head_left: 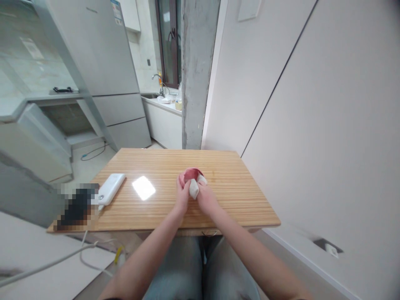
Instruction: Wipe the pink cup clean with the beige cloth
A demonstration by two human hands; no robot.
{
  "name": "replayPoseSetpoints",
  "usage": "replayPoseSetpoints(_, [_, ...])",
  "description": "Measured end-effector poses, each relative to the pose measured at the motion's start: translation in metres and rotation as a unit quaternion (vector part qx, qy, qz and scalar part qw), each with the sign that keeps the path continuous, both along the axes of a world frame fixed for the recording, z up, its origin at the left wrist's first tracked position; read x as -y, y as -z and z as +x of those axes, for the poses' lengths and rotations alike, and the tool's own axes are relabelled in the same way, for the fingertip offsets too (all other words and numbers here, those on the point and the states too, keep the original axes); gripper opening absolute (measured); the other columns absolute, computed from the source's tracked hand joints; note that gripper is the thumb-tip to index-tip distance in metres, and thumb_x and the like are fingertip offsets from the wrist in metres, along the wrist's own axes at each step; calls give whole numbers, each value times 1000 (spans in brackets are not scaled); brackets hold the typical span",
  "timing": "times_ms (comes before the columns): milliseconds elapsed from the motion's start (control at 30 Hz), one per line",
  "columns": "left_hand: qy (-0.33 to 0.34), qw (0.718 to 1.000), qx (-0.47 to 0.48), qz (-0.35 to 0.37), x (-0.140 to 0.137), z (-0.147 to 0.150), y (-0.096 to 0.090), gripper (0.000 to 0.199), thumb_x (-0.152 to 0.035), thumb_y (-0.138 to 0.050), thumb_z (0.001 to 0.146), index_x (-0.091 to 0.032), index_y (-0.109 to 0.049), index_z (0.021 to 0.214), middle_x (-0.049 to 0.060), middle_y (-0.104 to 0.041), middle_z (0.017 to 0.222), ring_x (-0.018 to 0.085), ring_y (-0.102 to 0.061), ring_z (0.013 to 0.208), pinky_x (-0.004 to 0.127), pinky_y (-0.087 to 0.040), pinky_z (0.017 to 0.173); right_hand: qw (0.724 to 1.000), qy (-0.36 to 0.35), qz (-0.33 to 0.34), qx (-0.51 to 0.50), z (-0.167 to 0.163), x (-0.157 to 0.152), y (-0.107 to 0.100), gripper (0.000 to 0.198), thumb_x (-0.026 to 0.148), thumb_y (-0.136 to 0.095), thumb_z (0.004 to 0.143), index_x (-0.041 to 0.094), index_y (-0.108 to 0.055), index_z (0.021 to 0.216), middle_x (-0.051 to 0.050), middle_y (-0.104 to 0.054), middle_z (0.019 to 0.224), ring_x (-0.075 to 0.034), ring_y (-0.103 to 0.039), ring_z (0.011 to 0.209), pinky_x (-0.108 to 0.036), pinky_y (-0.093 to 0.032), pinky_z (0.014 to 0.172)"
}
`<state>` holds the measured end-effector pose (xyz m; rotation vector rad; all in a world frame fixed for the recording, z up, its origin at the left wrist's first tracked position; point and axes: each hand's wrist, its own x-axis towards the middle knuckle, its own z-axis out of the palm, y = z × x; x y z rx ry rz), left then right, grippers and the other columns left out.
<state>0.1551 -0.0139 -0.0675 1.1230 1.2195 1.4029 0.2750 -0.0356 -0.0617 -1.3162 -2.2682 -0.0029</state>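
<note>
Head view: from where I stand, the left hand [182, 192] is curled round the left side of a pink item [190, 172]; bowl or cloth, I cannot tell. The right hand [205, 198] grips white cloth [193, 190] at its near side, fingertips largely hidden. Well left of both hands, pixelation obscures a dark object [78, 207] on the table [237, 200].

Wears faded light-blue jeans [175, 268], pale over the thighs and darker toward the inner legs. Bare along both forearms [158, 246] and down to the fingers [181, 193]; slim at the wrists, broadening smoothly toward the elbows. Shows just slivers of dark cloth at the bottom edge, apparently sleeves [111, 298], too little to tell their cut.
</note>
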Motion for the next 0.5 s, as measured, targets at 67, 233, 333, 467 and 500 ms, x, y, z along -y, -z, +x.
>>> replayPoseSetpoints(67, [16,1000,-1,-12,1,-3,1,48,-32,-48,79,-20,-44,125,7,-60,116,17,-60,99,27,-50,80,1000,-11,-1,2,-2,5,1,26,14,-43,89,18,-62,106,-9,-63,97,-20,-54,93,-31,-45,83])
replayPoseSetpoints(233, [185,973,-97,-97,-14,-37,-31,48,-31,-59,69,-20,-57,115,6,-67,102,18,-64,78,25,-50,62,990,-129,-2,61,21,5,-1,22,17,-46,89,19,-64,103,-6,-65,94,-19,-55,93,-32,-46,87])
replayPoseSetpoints(333, [170,974,-91,-119,-11,-33,-38,56,-33,-68,63,-19,-57,116,9,-66,99,20,-64,80,25,-50,61,992,-113,-5,48,23,-1,-4,20,18,-47,89,18,-65,97,-7,-65,89,-20,-56,90,-34,-47,86])
replayPoseSetpoints(467, [57,990,38,-122,7,-5,-21,63,-42,-59,74,-24,-37,130,10,-62,110,18,-64,82,25,-51,61,999,-52,0,-8,7,-2,-8,24,16,-45,89,16,-64,104,-10,-64,93,-21,-55,93,-35,-47,88])
replayPoseSetpoints(500, [44,991,52,-116,9,-2,-18,59,-41,-55,76,-25,-37,130,9,-61,112,17,-64,83,25,-51,61,999,-50,-1,-16,4,-1,-9,25,15,-44,89,15,-63,106,-10,-64,95,-21,-55,94,-35,-47,89])
